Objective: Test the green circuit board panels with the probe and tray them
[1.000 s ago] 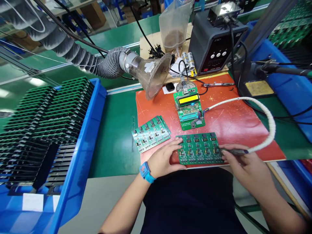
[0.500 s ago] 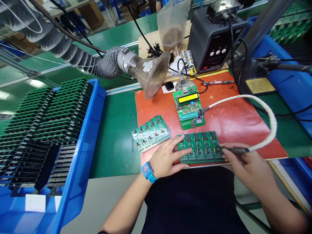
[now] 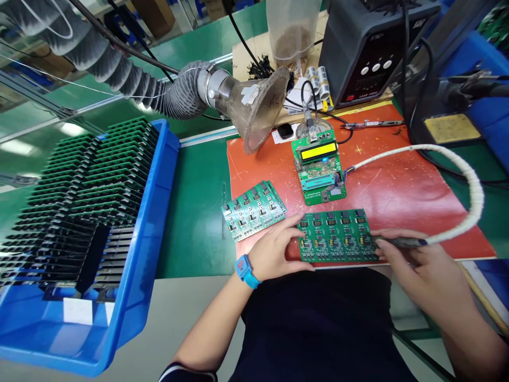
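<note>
The green circuit panel (image 3: 338,236) lies flat at the near edge of the red mat (image 3: 397,196). The left hand (image 3: 274,249) rests at the panel's left end, fingers spread apart, fingertips on its edge. The right hand (image 3: 413,270) sits at the panel's right end, fingers clamped on a dark probe (image 3: 401,243) — its tip touches the panel. Left of the panel lies a second panel of boards (image 3: 254,209). Beyond the panel sits a tester board (image 3: 320,170), its yellow display lit — a white-wrapped cable (image 3: 469,180) loops from it to the probe.
</note>
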Motion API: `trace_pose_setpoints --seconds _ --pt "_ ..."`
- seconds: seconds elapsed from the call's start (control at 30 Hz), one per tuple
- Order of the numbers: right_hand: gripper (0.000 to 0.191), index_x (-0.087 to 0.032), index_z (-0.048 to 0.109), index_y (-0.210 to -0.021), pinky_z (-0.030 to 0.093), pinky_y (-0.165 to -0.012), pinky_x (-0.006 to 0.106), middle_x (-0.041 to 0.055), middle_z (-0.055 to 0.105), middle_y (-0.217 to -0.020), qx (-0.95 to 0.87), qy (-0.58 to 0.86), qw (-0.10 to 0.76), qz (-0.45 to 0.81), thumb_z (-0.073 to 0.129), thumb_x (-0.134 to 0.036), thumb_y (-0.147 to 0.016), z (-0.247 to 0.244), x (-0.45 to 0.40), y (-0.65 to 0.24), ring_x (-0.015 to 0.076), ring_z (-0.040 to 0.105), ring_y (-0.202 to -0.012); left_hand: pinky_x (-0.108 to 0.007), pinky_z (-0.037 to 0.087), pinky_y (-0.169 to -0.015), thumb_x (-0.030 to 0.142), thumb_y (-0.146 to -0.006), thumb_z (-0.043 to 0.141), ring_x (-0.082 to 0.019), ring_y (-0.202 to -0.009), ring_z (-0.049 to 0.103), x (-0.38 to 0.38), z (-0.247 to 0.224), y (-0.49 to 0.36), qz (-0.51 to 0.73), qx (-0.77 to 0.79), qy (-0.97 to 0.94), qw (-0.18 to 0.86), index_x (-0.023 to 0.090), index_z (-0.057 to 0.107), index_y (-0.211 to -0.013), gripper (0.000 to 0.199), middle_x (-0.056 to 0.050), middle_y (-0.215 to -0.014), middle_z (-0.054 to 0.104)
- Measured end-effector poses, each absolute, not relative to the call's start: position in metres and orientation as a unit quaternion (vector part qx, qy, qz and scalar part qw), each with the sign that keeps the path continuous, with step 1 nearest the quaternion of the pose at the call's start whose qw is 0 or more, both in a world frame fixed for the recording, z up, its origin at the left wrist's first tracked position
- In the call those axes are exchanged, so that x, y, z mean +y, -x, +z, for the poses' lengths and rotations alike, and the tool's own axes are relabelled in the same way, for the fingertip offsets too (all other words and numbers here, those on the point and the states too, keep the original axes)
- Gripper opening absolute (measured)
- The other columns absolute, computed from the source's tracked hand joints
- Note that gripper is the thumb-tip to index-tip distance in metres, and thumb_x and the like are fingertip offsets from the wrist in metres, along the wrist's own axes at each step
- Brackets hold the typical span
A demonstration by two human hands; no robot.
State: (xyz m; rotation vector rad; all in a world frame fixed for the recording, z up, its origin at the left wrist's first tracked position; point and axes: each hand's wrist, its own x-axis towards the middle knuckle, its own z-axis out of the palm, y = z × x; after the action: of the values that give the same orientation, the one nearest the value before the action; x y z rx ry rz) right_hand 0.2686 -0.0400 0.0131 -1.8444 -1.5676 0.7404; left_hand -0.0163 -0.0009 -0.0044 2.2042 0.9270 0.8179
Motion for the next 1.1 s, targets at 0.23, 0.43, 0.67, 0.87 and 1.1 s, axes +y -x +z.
trace_pose_setpoints --seconds 0.23,0.43,0.67,0.87,1.1 --pt "0.023 -0.022 0.065 -0.094 0.058 -0.06 0.027 0.0071 0.073 -0.084 -0.593 0.7 0.292 0.27 0.06 -0.042 -0.084 0.009 -0.041 -0.272 0.0214 0.072 -0.071 -0.05 0.05 -0.106 0.047 -0.071 0.079 -0.033 -0.137 0.045 -0.002 -0.007 0.017 0.34 0.331 -0.816 0.33 0.016 0.057 -0.104 0.051 -0.022 -0.146 0.043" --pt "0.025 -0.022 0.065 -0.093 0.054 -0.058 0.027 0.0068 0.073 -0.081 -0.594 0.712 0.278 0.25 0.058 -0.044 -0.085 0.014 -0.041 -0.266 0.0211 0.071 -0.07 -0.046 0.055 -0.101 0.047 -0.073 0.078 -0.031 -0.131 0.052 -0.001 -0.008 0.018 0.34 0.329 -0.822 0.318 0.016 0.06 -0.107 0.049 -0.021 -0.144 0.046" --pt "0.024 -0.022 0.065 -0.093 0.055 -0.057 0.028 0.0069 0.073 -0.083 -0.594 0.711 0.287 0.243 0.058 -0.043 -0.085 0.017 -0.04 -0.265 0.0221 0.071 -0.072 -0.049 0.052 -0.103 0.045 -0.073 0.079 -0.031 -0.135 0.049 -0.001 -0.008 0.018 0.34 0.333 -0.809 0.344 0.017 0.058 -0.107 0.048 -0.02 -0.146 0.044" --pt "0.021 -0.023 0.064 -0.094 0.056 -0.055 0.026 0.0072 0.072 -0.084 -0.599 0.698 0.299 0.255 0.058 -0.042 -0.087 0.015 -0.04 -0.265 0.0211 0.071 -0.071 -0.046 0.053 -0.103 0.043 -0.073 0.079 -0.031 -0.136 0.047 -0.003 -0.01 0.019 0.345 0.334 -0.815 0.326 0.016 0.057 -0.108 0.049 -0.023 -0.145 0.046" --pt "0.023 -0.021 0.061 -0.097 0.058 -0.052 0.024 0.0078 0.073 -0.09 -0.583 0.669 0.347 0.304 0.058 -0.041 -0.088 0.007 -0.04 -0.264 0.0194 0.072 -0.07 -0.047 0.051 -0.104 0.049 -0.072 0.079 -0.031 -0.134 0.05 -0.004 -0.011 0.019 0.316 0.359 -0.83 0.286 0.017 0.056 -0.115 0.058 -0.022 -0.142 0.05"
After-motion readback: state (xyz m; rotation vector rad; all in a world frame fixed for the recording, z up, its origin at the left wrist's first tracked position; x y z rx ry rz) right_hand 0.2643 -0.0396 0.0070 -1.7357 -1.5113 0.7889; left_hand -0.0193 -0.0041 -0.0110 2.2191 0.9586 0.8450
